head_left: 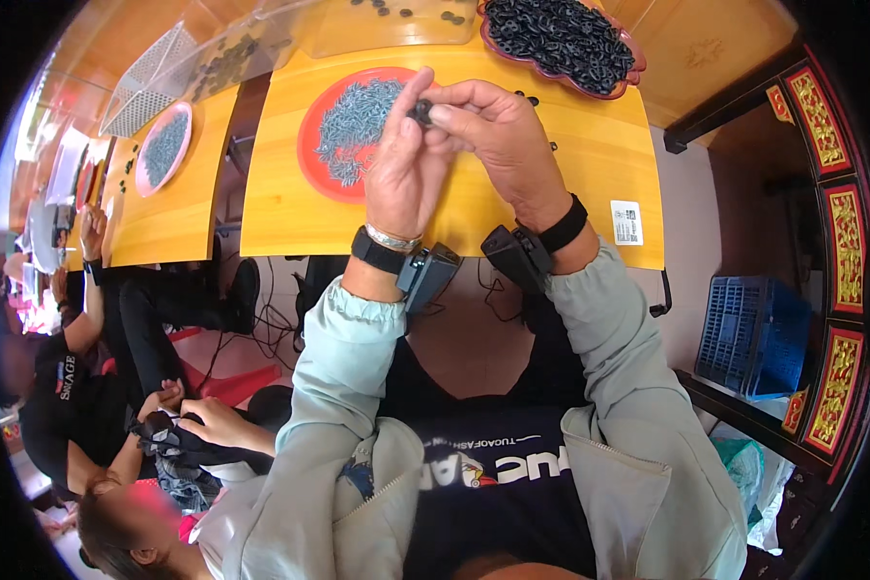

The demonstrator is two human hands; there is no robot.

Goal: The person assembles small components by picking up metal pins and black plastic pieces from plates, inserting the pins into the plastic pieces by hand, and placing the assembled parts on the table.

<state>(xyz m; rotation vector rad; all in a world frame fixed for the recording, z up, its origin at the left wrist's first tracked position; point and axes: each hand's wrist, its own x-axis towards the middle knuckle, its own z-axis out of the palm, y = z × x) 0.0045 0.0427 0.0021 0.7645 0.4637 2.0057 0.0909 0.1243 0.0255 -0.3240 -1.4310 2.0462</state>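
Observation:
A small black round part (420, 112) is pinched between the fingertips of both my hands, above the yellow table (580, 174). My left hand (403, 169) stands upright, its thumb and fingers closed on the part from the left. From the right, my right hand (501, 130) grips it between thumb and forefinger. Behind my left hand lies a red plate (308, 159) with a heap of small grey screws (356, 118), partly hidden by that hand. A red scalloped tray (639, 66) piled with black plastic parts (561, 41) sits at the far right of the table.
At the far edge stands a clear plastic bin (387, 37) with a few black parts. Left, another table holds a pink plate (151, 186) of screws and a white perforated basket (145, 82). Co-workers sit left. A blue crate (752, 333) stands on the floor at right.

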